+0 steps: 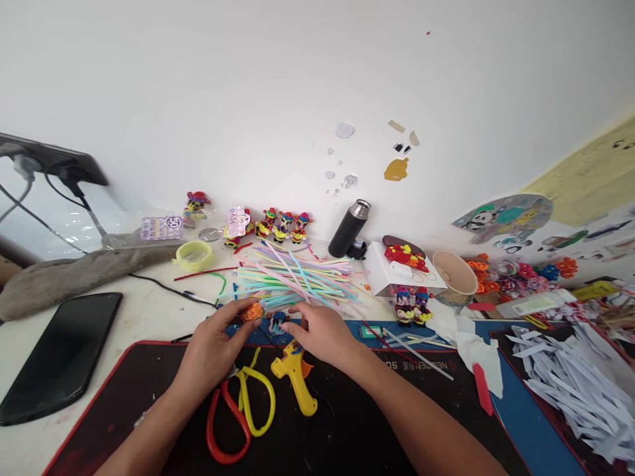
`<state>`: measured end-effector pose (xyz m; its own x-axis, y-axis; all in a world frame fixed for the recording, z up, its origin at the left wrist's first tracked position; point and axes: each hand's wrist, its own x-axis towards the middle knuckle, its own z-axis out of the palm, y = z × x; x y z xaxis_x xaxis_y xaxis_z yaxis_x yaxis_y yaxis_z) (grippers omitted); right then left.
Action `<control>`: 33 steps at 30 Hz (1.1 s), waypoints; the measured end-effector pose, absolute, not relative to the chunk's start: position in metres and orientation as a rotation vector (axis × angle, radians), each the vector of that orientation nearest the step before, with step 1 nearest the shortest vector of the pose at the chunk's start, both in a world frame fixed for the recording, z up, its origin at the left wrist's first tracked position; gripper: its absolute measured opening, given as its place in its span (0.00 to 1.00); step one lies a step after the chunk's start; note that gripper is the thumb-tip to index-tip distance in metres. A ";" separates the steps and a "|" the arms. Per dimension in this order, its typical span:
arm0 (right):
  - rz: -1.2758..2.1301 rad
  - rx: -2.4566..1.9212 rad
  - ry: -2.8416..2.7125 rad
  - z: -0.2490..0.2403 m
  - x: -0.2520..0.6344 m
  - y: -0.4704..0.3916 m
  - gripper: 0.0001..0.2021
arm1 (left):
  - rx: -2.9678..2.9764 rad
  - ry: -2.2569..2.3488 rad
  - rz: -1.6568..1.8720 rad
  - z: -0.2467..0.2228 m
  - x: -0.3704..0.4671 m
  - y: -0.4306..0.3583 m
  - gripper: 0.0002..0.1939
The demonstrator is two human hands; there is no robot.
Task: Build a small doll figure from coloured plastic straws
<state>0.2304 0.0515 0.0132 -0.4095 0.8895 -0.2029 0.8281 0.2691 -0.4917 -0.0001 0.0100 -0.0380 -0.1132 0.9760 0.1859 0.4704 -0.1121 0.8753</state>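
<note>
I have the left hand pinching a fuzzy, roundish orange clump, no clear long axis. It lies left of the right hand, whose parted fingers sit nearer a small blue-and-black piece; contact I can't tell.

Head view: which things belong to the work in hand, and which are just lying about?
Likely in use:
- orange piece, in the left hand
- blue piece, by the right hand
- pipe cleaners
- glue gun
- scissors

Seemingly lying about:
- flask
- bowl
- paper strips
</note>
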 end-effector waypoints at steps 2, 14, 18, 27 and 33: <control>0.778 -1.624 -2.458 0.011 0.225 0.057 0.19 | 1.606 1.613 1.172 -0.037 0.000 0.010 0.23; 0.596 -1.674 -2.633 0.006 0.214 0.069 0.19 | 1.581 1.613 1.157 -0.038 0.000 0.008 0.20; 0.598 -1.683 -2.657 0.008 0.213 0.068 0.19 | 1.558 1.612 1.140 -0.036 0.000 0.008 0.20; 0.421 -1.589 -2.815 0.024 0.200 0.053 0.17 | 1.546 1.566 1.163 -0.029 0.003 0.008 0.20; 0.468 -1.576 -2.662 0.026 0.200 0.056 0.16 | 1.273 1.436 1.213 -0.024 0.000 0.009 0.25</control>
